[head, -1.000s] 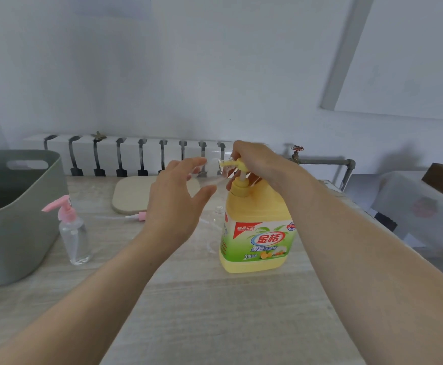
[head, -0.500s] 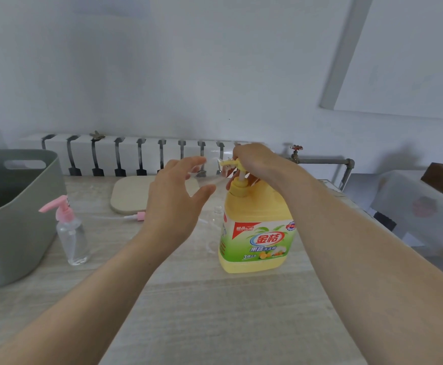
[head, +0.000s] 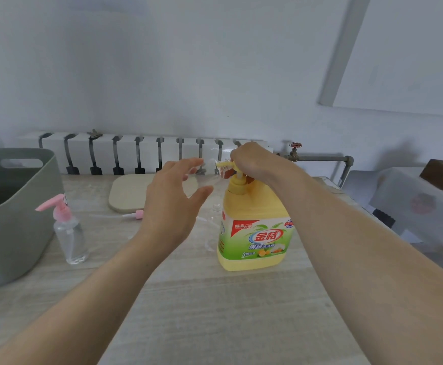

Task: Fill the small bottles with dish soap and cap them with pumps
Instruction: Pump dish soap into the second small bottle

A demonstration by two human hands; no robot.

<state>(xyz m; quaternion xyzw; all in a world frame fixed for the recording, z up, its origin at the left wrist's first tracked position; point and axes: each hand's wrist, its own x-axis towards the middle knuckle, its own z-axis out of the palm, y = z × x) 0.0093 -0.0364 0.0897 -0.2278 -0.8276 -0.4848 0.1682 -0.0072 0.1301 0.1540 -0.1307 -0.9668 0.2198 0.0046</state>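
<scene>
Since the fill turns on one alignment, watch the mouth of the held bottle (head: 207, 167) against the pump spout (head: 224, 164) of the dish soap jug (head: 254, 233). The spout points left from the jug's top, and the clear bottle, faint and hard to trace, lies just left of it and looks tilted with its long axis running roughly toward the spout. Whether mouth and spout touch, you cannot tell from this view. Your left hand (head: 173, 201) is left of the jug's top, finger and thumb curved wide around that bottle. Your right hand (head: 252, 162) sits on top of the jug, fingers curled down over the pump, so it is the one placed to press. Keep the left hand steady and the neck under the spout tip, or soap will likely run down onto the worktop (head: 215, 299). Tucked against the jug's left side stands a second open bottle (head: 216, 222), upright and uncapped, right below your left wrist's path, so it is the thing most apt to be knocked. Further left of the jug a loose pump (head: 136, 214) lies flat, and beyond it stands a capped bottle (head: 70, 235) with a pink pump, near a grey tub (head: 30, 206). A pale board (head: 128, 193) lies behind and left of the jug.
</scene>
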